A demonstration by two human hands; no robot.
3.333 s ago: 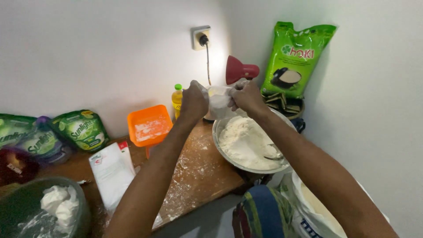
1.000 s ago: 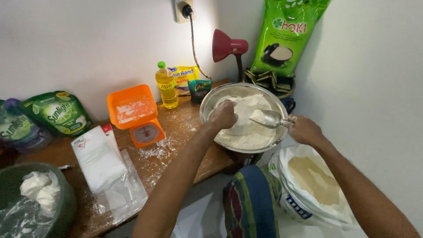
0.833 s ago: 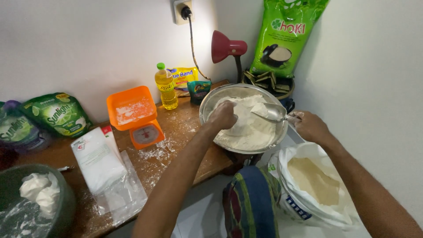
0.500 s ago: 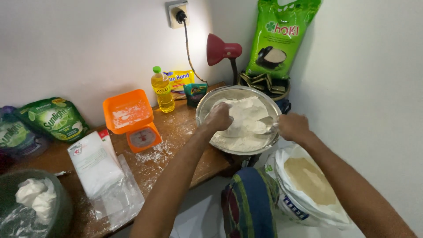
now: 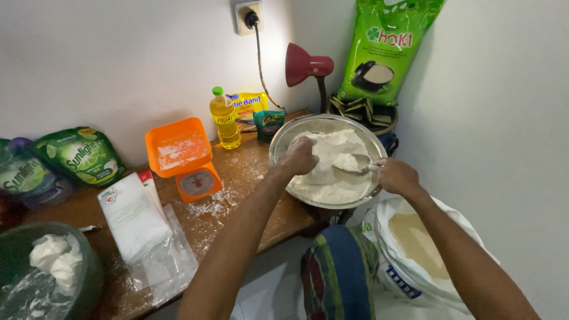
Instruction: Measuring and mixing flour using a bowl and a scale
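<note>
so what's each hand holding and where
Right hand grips a metal spoon by its handle end. Left hand is closed in the flour; what it holds cannot be told.

My forearms are bare, with no sleeves, watch or rings. My left hand (image 5: pixel 298 156) and right hand (image 5: pixel 398 176) wear no gloves. Below them, a striped cloth (image 5: pixel 339 272) of blue, green and red wraps my waist.

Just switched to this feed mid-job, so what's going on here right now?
A person is working flour in a metal bowl at the end of a floured wooden table. The left hand presses into the white flour, while the right hand holds a metal spoon dipped into it. An orange kitchen scale and a yellow oil bottle stand beside the bowl. An open sack sits below.
</note>
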